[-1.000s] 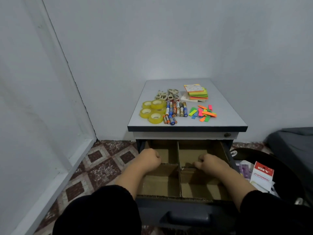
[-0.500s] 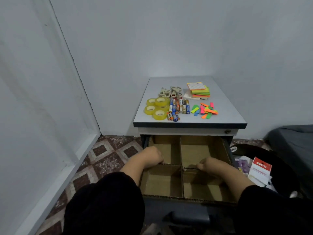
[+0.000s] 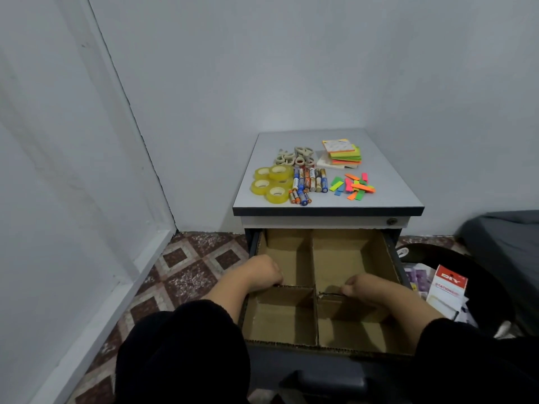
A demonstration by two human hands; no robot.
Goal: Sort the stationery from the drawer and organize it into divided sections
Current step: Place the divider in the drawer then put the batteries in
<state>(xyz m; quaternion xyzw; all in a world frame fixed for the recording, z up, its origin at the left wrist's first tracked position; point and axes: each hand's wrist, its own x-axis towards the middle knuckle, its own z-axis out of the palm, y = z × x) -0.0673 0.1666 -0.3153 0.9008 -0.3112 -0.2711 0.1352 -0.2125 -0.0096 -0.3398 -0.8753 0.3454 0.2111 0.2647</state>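
Note:
The open drawer (image 3: pixel 394 258) holds a cardboard divider (image 3: pixel 313 263) that splits it into several bare sections. My left hand (image 3: pixel 262 272) grips the left half of the cross wall; my right hand (image 3: pixel 360 285) grips the right half. On the cabinet top (image 3: pixel 388 182) lie yellow tape rolls (image 3: pixel 271 183), small beige tape rolls (image 3: pixel 294 157), batteries (image 3: pixel 307 182), a sticky note stack (image 3: pixel 342 154) and loose coloured flags (image 3: pixel 354 186).
A white and red stationery pack (image 3: pixel 446 287) lies with other items on a dark surface at the right. White walls stand at the left and behind the cabinet. Patterned floor tiles (image 3: pixel 186 272) show at the left. The drawer's dark front handle (image 3: pixel 326 380) is below.
The view has shifted so the cabinet sits further right. Both hands stay on the divider's cross wall, the right one lower in the drawer than a second ago.

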